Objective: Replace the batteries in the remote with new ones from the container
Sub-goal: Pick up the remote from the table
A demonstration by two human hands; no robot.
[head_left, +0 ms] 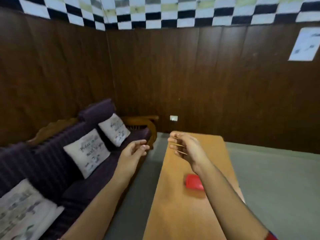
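Both hands hanging out over the far end of the table (173, 205), nothing in either. Left hand (134, 149) loosely curled, fingers apart. Right hand (186, 147) edge-on, fingers straight and close together, not gripping. Red container (193, 184) sitting on the tabletop well back toward the person from the fingertips, beside the right forearm, so right hand's nearer. Looks squarish, blurred, long axis can't tell; lid state unclear. Remote's not in sight.

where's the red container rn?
Head view: the red container sits on the wooden table, lower centre-right, partly hidden under the right forearm. The sofa is off to its left.
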